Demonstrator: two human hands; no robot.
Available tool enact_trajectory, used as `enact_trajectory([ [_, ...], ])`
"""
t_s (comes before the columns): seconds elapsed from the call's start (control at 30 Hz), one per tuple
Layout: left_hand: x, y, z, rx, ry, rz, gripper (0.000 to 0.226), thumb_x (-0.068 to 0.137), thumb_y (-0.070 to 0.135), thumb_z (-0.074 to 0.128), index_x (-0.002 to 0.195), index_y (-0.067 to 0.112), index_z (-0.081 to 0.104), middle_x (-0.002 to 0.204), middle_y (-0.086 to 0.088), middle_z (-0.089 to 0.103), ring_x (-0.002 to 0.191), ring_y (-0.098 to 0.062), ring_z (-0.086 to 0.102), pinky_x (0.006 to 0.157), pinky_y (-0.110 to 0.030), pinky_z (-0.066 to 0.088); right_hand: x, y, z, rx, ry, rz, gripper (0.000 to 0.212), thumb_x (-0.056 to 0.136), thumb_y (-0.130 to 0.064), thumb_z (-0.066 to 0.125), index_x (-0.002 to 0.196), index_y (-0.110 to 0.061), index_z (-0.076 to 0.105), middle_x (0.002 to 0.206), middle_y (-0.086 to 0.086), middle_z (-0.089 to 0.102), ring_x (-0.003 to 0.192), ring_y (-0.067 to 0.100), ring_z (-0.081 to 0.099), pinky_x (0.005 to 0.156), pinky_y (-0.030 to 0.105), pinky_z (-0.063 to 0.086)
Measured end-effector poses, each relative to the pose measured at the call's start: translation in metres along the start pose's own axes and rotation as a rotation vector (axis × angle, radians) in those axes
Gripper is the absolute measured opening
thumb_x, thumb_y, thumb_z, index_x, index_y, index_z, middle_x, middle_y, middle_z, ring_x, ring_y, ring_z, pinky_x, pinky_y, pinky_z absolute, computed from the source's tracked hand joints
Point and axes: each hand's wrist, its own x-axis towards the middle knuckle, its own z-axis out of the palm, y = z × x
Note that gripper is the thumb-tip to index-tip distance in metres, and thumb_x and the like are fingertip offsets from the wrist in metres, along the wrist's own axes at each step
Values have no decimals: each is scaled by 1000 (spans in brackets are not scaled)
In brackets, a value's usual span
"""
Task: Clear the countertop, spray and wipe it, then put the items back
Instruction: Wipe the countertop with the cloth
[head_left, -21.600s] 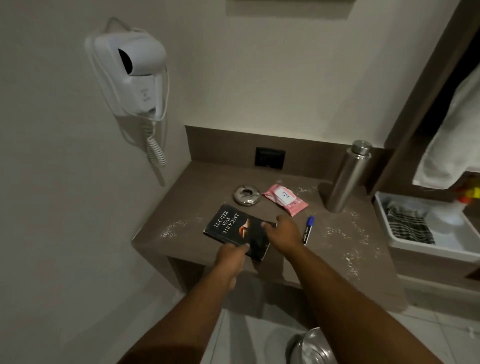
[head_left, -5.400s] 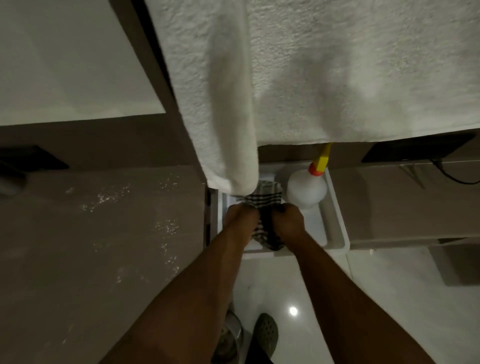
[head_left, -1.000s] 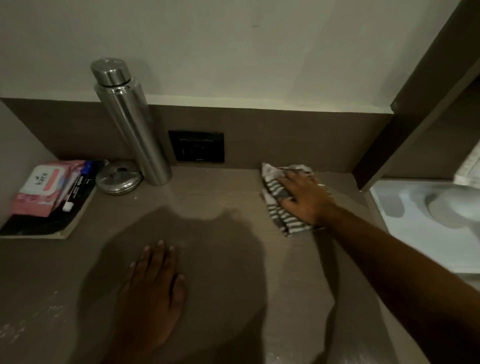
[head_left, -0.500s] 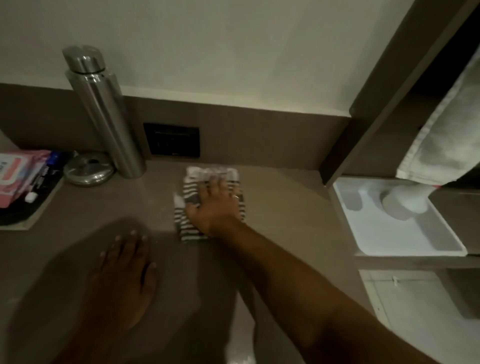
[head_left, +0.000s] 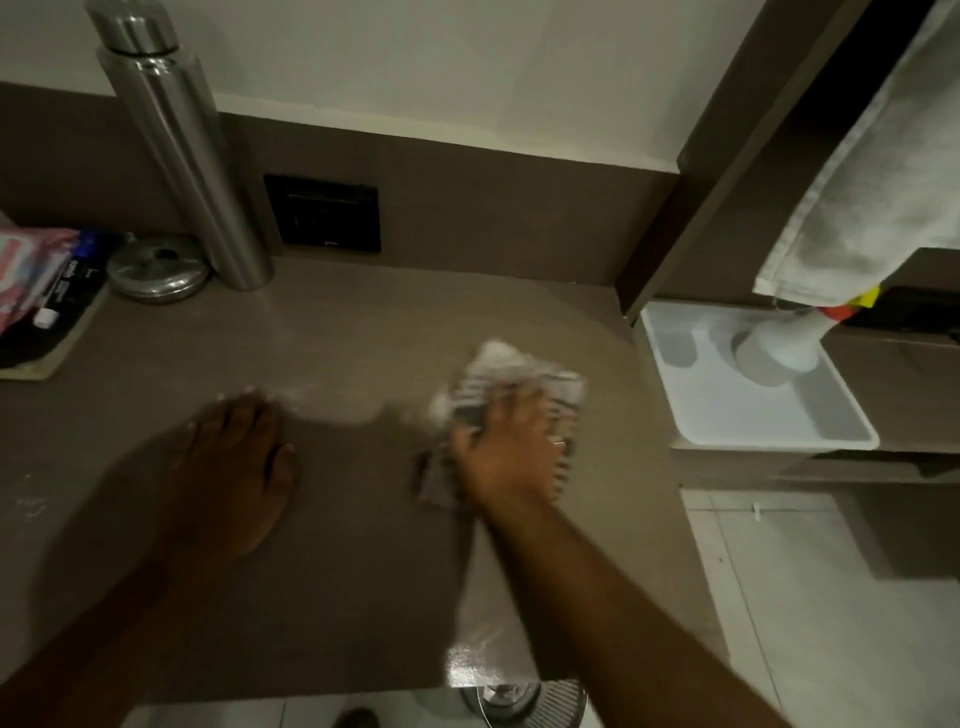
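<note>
Both hands on countertop (head_left: 363, 332); right hand (head_left: 511, 449) presses blurred (apparently striped) cloth (head_left: 519, 379).

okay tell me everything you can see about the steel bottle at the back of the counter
The steel bottle is a tall, slim cylinder of brushed, silvery metal with a shinier screw cap, closed, above a narrow neck. It stands upright on the brown countertop at the back left, against the dark backsplash, just left of the black wall socket. A round metal ashtray sits close by its base on the left; whether they touch is unclear. Neither hand touches it.
</note>
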Motion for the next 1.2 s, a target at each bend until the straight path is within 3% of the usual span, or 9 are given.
enact_trajectory([
  [0.1, 1, -4, 0, 12, -13, -8, 71, 87, 47, 20, 138, 6, 46, 148, -21, 41, 134, -45, 39, 105, -60, 34, -46, -2, -3, -120, -133, -508, 77, 89, -64, 26, 154, -26, 12, 163, 10, 4, 150, 32, -3, 119, 56, 4],
  [0.17, 1, -2, -2, 32, -34, 7, 70, 87, 46, 21, 137, 4, 46, 146, -24, 42, 130, -48, 41, 101, -61, 36, -56, 38, -13, -180, -116, -613, 76, 89, -66, 29, 154, -30, 12, 164, 6, 3, 151, 29, -3, 119, 55, 4],
  [0.33, -5, 4, -11, 32, 0, -18, 65, 86, 43, 25, 137, 7, 45, 147, -20, 43, 132, -45, 42, 102, -60, 36, -74, 107, -27, -196, -19, -22, 81, 86, -70, 14, 154, -29, -1, 164, 7, -6, 150, 27, -10, 120, 51, -5],
  [0.5, -5, 5, -9, 38, -20, -21, 66, 84, 42, 26, 137, 7, 46, 146, -21, 44, 130, -45, 43, 101, -60, 37, -97, 53, -9, -131, 41, 290, 84, 86, -65, 15, 154, -16, 16, 161, 22, 9, 149, 40, 5, 117, 58, 0],
  [0.63, -6, 0, -10, 44, -40, 10, 67, 85, 42, 27, 137, 5, 45, 146, -23, 43, 130, -46, 43, 100, -60, 37, -125, -2, 10, -88, -86, -293, 78, 88, -65, 24, 154, -25, 15, 162, 11, 3, 149, 36, -1, 117, 56, -8],
  [0.77, -8, -5, -9, 30, -23, 18, 69, 87, 44, 23, 138, 4, 46, 147, -21, 43, 133, -42, 42, 103, -57, 38, -129, 44, -5, -199, -142, -668, 74, 89, -65, 32, 153, -33, 16, 163, 3, 4, 151, 30, 3, 118, 51, 0],
  [0.9, -6, -6, -3, -6, -22, 26, 68, 89, 45, 21, 140, 6, 44, 149, -18, 41, 137, -39, 37, 107, -56, 34, -92, 113, -24, -247, -123, -347, 76, 87, -72, 13, 153, -36, 1, 163, 1, -8, 150, 25, -10, 120, 53, 4],
  [1.03, -1, -7, 2, 2, 26, -2, 66, 88, 44, 23, 139, 8, 44, 149, -16, 41, 138, -38, 36, 108, -55, 31, -64, 80, -21, -204, -2, 134, 88, 80, -70, 5, 155, -23, 8, 164, 12, 0, 150, 31, -5, 119, 56, -1],
  [1.2, -3, -7, -1, 10, 8, -10, 66, 87, 44, 24, 138, 9, 46, 149, -15, 43, 138, -36, 38, 107, -55, 33, -60, -17, 1, -134, -81, 16, 84, 85, -67, 7, 155, -18, 0, 162, 17, -10, 149, 34, -15, 116, 56, -11],
])
